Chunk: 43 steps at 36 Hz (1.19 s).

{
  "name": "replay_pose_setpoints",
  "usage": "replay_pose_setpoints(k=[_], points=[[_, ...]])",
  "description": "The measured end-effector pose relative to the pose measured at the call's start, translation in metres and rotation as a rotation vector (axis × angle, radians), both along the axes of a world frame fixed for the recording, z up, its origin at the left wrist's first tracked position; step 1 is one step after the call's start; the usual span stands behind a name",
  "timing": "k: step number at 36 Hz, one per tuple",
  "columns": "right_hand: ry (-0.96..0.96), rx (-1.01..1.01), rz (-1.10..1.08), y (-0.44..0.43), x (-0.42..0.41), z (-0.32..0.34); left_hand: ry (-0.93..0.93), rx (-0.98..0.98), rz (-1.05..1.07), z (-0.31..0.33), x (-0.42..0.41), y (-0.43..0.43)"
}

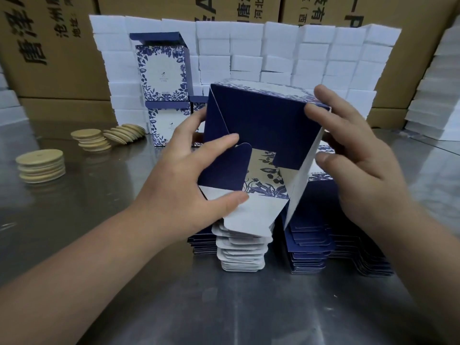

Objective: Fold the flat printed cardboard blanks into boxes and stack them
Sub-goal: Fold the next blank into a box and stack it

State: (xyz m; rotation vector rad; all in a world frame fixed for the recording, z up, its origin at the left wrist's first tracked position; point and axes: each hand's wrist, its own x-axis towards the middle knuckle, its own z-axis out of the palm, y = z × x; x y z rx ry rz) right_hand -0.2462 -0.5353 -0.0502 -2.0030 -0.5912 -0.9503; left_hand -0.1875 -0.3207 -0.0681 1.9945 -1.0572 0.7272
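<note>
A half-folded blue-and-white floral box [263,120] is held in mid-air above the table, its open end facing me. My left hand [189,175] grips its left side, thumb on a white flap and a finger on a navy flap. My right hand [353,150] grips the right wall, fingers curled over the top edge. Below lies a stack of flat blanks [308,252], navy and white edges showing. Two finished boxes stand stacked at the back left, the upper box [161,70] on the lower box [161,123].
Wooden discs lie in piles on the steel table [224,307] at left: one pile [41,165] near, another pile [92,139] farther back. A wall of white foam blocks [286,53] and brown cartons [49,46] lines the back.
</note>
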Motion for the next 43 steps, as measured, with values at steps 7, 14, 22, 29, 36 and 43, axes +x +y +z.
replay_pose_setpoints(k=[7, 14, 22, 29, 36, 43], points=[[0.015, -0.038, 0.015, -0.003, 0.003, -0.003, 0.069, 0.157, 0.026, 0.0, 0.0, 0.002], [0.014, -0.154, 0.0, -0.003, 0.008, -0.004, 0.014, 0.18, 0.058, 0.001, 0.001, 0.003], [-0.045, -0.234, -0.242, 0.003, 0.009, -0.006, -0.057, 0.169, 0.02, 0.003, -0.001, 0.004], [-0.066, -0.191, -0.329, 0.001, 0.012, -0.01, -0.167, 0.051, -0.095, 0.003, -0.001, 0.006], [-0.089, -0.19, -0.324, 0.0, 0.013, -0.012, -0.096, 0.206, -0.112, 0.005, 0.005, 0.009], [-0.127, -0.116, -0.298, 0.001, 0.013, -0.011, -0.162, 0.305, -0.083, 0.007, 0.009, 0.012]])
